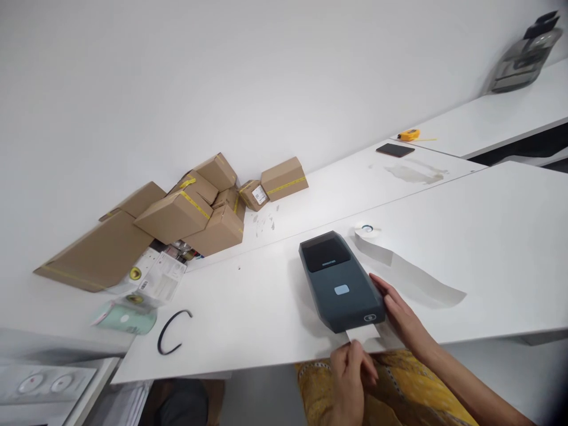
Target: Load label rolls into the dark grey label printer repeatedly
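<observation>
A dark blue-grey label printer (342,289) with a black glossy panel and one light button lies on the white table near its front edge. From its near end sticks out a short white paper label (364,333). My left hand (351,373) is closed, with thumb and fingers pinching the label's lower edge. Against the printer's right side rests my right hand (402,313), fingers stretched out along the casing and not wrapped round it. Right of the printer, a roll of white labels (366,229) lies with a long strip (417,275) unrolled across the table.
Several cardboard boxes (175,216) are piled at the left by the wall. A black headband (162,337) and a mint-green pouch (128,319) lie front left. Farther back are a phone (395,150), a yellow tape measure (409,135) and a clear jug (523,62).
</observation>
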The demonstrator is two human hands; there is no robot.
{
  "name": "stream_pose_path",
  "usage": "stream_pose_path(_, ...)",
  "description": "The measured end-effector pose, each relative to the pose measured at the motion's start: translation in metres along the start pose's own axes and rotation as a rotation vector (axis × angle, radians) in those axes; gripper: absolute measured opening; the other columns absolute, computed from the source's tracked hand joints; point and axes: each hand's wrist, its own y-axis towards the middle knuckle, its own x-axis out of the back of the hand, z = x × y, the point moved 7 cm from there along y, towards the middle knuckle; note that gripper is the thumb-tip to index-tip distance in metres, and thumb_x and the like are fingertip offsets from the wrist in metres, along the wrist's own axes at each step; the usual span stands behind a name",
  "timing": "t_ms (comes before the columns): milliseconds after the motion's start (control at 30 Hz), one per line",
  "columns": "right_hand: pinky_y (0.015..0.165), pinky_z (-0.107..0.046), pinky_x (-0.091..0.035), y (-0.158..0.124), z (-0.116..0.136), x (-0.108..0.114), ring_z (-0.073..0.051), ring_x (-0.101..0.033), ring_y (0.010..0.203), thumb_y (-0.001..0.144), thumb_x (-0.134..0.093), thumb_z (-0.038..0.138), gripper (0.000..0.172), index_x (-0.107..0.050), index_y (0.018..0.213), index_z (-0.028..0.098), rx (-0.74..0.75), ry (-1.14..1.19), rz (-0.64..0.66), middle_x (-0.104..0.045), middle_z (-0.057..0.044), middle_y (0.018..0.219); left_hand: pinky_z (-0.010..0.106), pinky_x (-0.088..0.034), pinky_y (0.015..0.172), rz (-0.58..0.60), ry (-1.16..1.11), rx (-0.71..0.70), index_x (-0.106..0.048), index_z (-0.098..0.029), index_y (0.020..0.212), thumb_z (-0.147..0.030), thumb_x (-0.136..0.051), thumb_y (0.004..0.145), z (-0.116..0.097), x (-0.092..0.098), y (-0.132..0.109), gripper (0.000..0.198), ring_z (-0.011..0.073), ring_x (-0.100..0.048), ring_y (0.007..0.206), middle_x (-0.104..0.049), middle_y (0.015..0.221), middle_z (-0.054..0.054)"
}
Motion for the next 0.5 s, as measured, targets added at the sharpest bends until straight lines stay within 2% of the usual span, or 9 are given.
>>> stream_pose_path(67, 0.121, -0.049, -0.036, -0.005, 0.0, -0.005, -0.031, -0.036, 0.15, 0.102, -0.037, 0.057, 0.058, -0.04, 0.155, 0.033, -0.057, 0.047, 0.009, -0.04, -0.004, 0.163, 0.03, -0.045, 0.063, -0.277, 0.005, -0.107, -0.052, -0.022, 0.051, -0.073, -0.038, 0.093, -0.001, 0.027, -0.006, 0.068, 0.017, -0.053, 0.058, -0.053, 0.055, 0.003)
stream_pose_path(100, 0.122, -0.05, -0.034, -0.008, 0.0, -0.009, -0.031, -0.032, 0.152, 0.101, -0.038, 0.058, 0.059, -0.037, 0.156, 0.034, -0.072, 0.072, 0.01, -0.037, -0.003, 0.165, 0.03, -0.048, 0.066, -0.429, -0.004, -0.139, -0.059, -0.021, 0.06, -0.072, -0.038, 0.094, -0.002, 0.04, -0.009, 0.065, 0.0181, -0.056, 0.063, -0.059, 0.064, 0.005)
stream_pose_path(133, 0.123, -0.051, -0.031, -0.011, 0.002, -0.012, -0.032, -0.03, 0.153, 0.101, -0.038, 0.058, 0.061, -0.035, 0.157, 0.034, -0.067, 0.087, 0.005, -0.035, -0.003, 0.166, 0.031, -0.051, 0.072, -0.551, -0.023, -0.161, -0.067, -0.02, 0.075, -0.069, -0.04, 0.095, -0.005, 0.049, -0.012, 0.059, 0.0197, -0.062, 0.072, -0.067, 0.079, 0.007)
stream_pose_path(167, 0.124, -0.052, -0.029, -0.014, 0.005, -0.015, -0.032, -0.028, 0.154, 0.101, -0.039, 0.058, 0.063, -0.032, 0.158, 0.034, -0.05, 0.098, -0.002, -0.032, -0.004, 0.167, 0.032, -0.053, 0.079, -0.62, -0.05, -0.174, -0.07, -0.02, 0.098, -0.067, -0.041, 0.095, -0.008, 0.053, -0.013, 0.055, 0.0218, -0.066, 0.087, -0.071, 0.1, 0.009)
stream_pose_path(200, 0.125, -0.052, -0.027, -0.016, 0.007, -0.018, -0.032, -0.027, 0.154, 0.1, -0.04, 0.057, 0.065, -0.029, 0.159, 0.034, -0.03, 0.106, -0.008, -0.03, -0.004, 0.168, 0.033, -0.054, 0.089, -0.64, -0.08, -0.184, -0.066, -0.021, 0.121, -0.064, -0.042, 0.096, -0.013, 0.052, -0.011, 0.055, 0.0241, -0.067, 0.105, -0.068, 0.125, 0.012)
stream_pose_path(267, 0.126, -0.051, -0.025, -0.02, 0.011, -0.022, -0.031, -0.025, 0.155, 0.1, -0.043, 0.055, 0.068, -0.024, 0.161, 0.034, 0.002, 0.114, -0.012, -0.025, -0.004, 0.169, 0.033, -0.048, 0.107, -0.576, -0.121, -0.196, -0.046, -0.022, 0.15, -0.06, -0.042, 0.097, -0.024, 0.041, -0.004, 0.065, 0.0259, -0.052, 0.138, -0.046, 0.157, 0.012)
stream_pose_path(300, 0.125, -0.051, -0.026, -0.022, 0.012, -0.024, -0.031, -0.024, 0.155, 0.099, -0.045, 0.054, 0.069, -0.022, 0.161, 0.034, 0.016, 0.116, -0.012, -0.024, -0.004, 0.17, 0.031, -0.044, 0.113, -0.537, -0.126, -0.196, -0.039, -0.021, 0.155, -0.058, -0.042, 0.097, -0.028, 0.034, 0.0, 0.068, 0.0253, -0.043, 0.146, -0.038, 0.163, 0.011)
stream_pose_path(367, 0.124, -0.051, -0.028, -0.023, 0.012, -0.025, -0.032, -0.026, 0.154, 0.098, -0.049, 0.053, 0.071, -0.022, 0.161, 0.034, 0.03, 0.112, -0.015, -0.026, -0.005, 0.169, 0.029, -0.038, 0.118, -0.489, -0.12, -0.175, -0.035, -0.019, 0.157, -0.056, -0.042, 0.098, -0.032, 0.024, 0.004, 0.071, 0.0238, -0.033, 0.153, -0.032, 0.167, 0.009)
stream_pose_path(500, 0.121, -0.051, -0.035, -0.02, 0.013, -0.022, -0.034, -0.032, 0.152, 0.097, -0.052, 0.053, 0.071, -0.028, 0.159, 0.031, 0.032, 0.106, -0.037, -0.034, -0.008, 0.165, 0.029, -0.042, 0.116, -0.477, -0.15, -0.164, -0.035, -0.017, 0.157, -0.055, -0.045, 0.097, -0.031, 0.021, 0.005, 0.072, 0.0249, -0.033, 0.153, -0.033, 0.167, 0.01)
